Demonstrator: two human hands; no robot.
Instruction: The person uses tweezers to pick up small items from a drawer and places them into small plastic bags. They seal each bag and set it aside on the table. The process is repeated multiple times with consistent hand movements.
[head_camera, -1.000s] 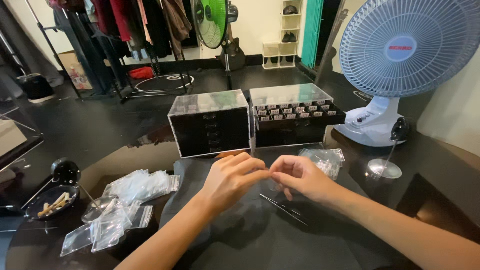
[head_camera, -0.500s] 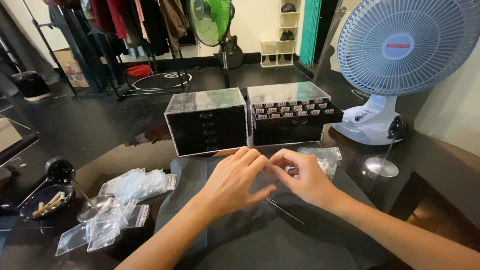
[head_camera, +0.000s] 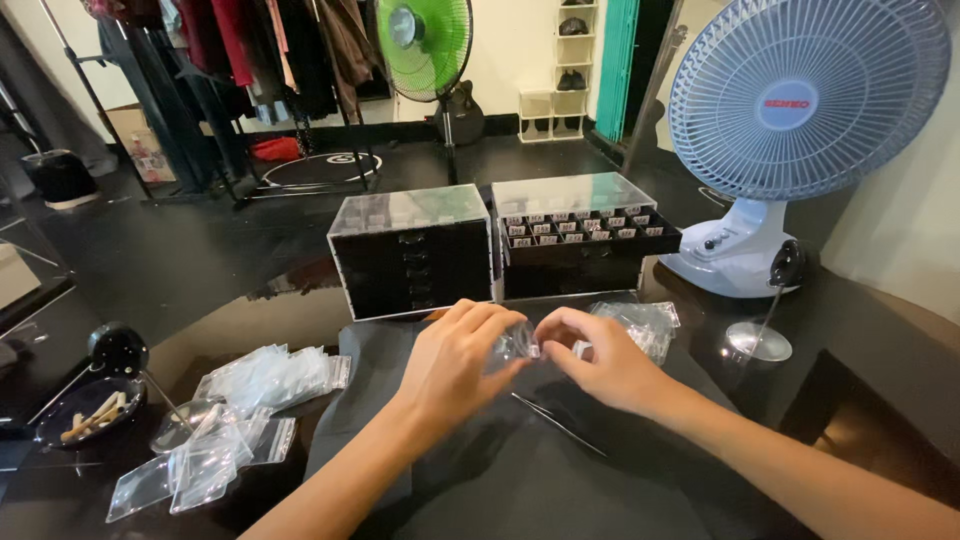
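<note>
My big dark tabletop holds lots of things. At the far right corner stands a pale blue fan. Along the far edge sit two black drawer boxes with see-through tops. The right one has a drawer pulled open, full of tiny square spots. A dark cloth lies in the middle, under my hands. By the left edge is a heap of clear bags, and a small dark bowl sits past it.

My left hand and my right hand meet over the cloth. Both pinch one small clear bag between thumb and fingertips, fingers curled close. The bag is very light, thin, soft and slippery. It crinkles easily, so I should hold it by its edges near the top. A thin metal tool lies on the cloth, just below my right hand.

Half a second ago my hands were a little more apart. Now they are closer together.
</note>
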